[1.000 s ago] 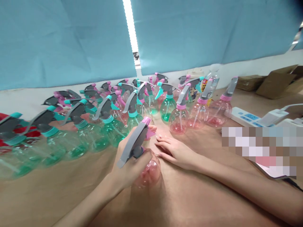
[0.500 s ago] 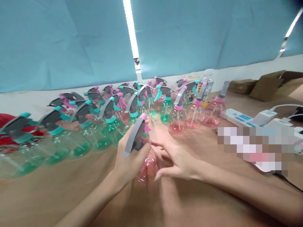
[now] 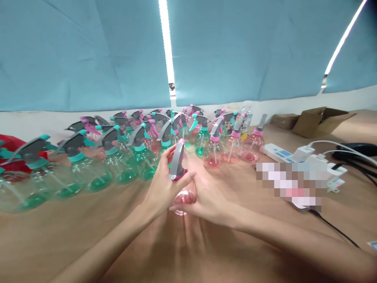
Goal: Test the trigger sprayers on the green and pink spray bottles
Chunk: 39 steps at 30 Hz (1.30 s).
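Note:
In the middle of the head view, a pink spray bottle (image 3: pixel 186 193) with a grey and pink trigger head (image 3: pixel 177 159) stands upright between both hands. My left hand (image 3: pixel 163 184) is wrapped round its neck and the base of the head, thumb in front. Lower down, my right hand (image 3: pixel 206 200) grips the round pink body from the right, its thumb across the front; its other fingers are hidden behind the bottle. Just behind stand a green spray bottle (image 3: pixel 202 142) and a pink spray bottle (image 3: pixel 212 154).
Rows of green spray bottles (image 3: pixel 122 169) fill the left and back of the brown table (image 3: pixel 118 236). On the right lie a white power strip (image 3: pixel 278 152) with plugs and cables, a blurred-out device (image 3: pixel 300 202) and an open cardboard box (image 3: pixel 312 122). Red material (image 3: pixel 14 147) is at far left.
My right hand has closed round the bottle's body, where it was open beside it. The bottle's head has turned more upright in my left hand. The view has shifted to the right.

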### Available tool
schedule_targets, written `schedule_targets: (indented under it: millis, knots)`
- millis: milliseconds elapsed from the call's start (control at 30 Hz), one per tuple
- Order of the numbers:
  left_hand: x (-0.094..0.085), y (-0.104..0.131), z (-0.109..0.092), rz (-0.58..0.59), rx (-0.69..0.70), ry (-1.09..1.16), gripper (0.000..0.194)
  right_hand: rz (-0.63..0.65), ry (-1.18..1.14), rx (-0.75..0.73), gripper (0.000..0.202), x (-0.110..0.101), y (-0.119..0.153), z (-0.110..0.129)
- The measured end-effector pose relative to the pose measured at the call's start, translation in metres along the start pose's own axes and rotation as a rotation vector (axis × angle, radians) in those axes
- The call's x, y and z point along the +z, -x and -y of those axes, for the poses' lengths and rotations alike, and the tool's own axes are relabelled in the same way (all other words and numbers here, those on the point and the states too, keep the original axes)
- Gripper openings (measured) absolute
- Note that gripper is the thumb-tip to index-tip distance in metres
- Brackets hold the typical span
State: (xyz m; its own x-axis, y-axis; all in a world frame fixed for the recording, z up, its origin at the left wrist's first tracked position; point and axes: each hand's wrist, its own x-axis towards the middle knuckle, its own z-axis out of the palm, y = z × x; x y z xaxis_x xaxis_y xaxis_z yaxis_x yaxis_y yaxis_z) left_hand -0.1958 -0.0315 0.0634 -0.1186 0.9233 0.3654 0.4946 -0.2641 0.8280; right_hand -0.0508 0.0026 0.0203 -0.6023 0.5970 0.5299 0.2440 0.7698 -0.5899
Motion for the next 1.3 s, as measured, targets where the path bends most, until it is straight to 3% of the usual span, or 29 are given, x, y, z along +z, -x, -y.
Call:
schedule_targets:
  millis: [100,233,400,600,767,967,1067,1133,1233,1300]
  knots:
    - [-0.002,0.011,0.013,0.024,-0.013,0.026,0.064,-0.016,0.005,0.080,0.072,-0.011,-0.005,-0.012]
    - [-0.004,0.029,0.036,-0.011,-0.166,-0.071,0.049,-0.060,0.159,0.251,0.072,-0.018,-0.019,-0.035]
    - [-0.009,0.037,0.053,-0.037,-0.150,-0.232,0.027,-0.135,0.299,0.178,0.083,-0.011,-0.039,-0.059]
    - [-0.009,0.039,0.058,0.012,-0.125,-0.291,0.019,-0.184,0.272,0.080,0.074,-0.001,-0.059,-0.075]
    - [-0.008,0.040,0.058,0.046,-0.121,-0.295,0.017,-0.196,0.250,0.097,0.082,0.005,-0.068,-0.082]
    - [-0.009,0.038,0.052,0.070,-0.150,-0.277,0.014,-0.234,0.212,0.123,0.091,0.008,-0.060,-0.068]
    - [-0.004,0.035,0.047,0.099,-0.215,-0.123,0.014,-0.252,0.189,0.100,0.082,0.002,-0.042,-0.050]
    - [0.005,0.032,0.043,0.141,-0.341,0.135,0.014,-0.232,0.147,0.041,0.067,-0.001,-0.030,-0.037]
    - [0.024,0.028,0.032,0.301,-0.562,0.590,0.018,-0.189,0.059,-0.016,0.048,-0.003,-0.018,-0.019]
    - [0.038,0.028,0.022,0.426,-0.613,0.771,0.028,-0.182,0.016,0.015,0.042,-0.003,-0.015,-0.011]
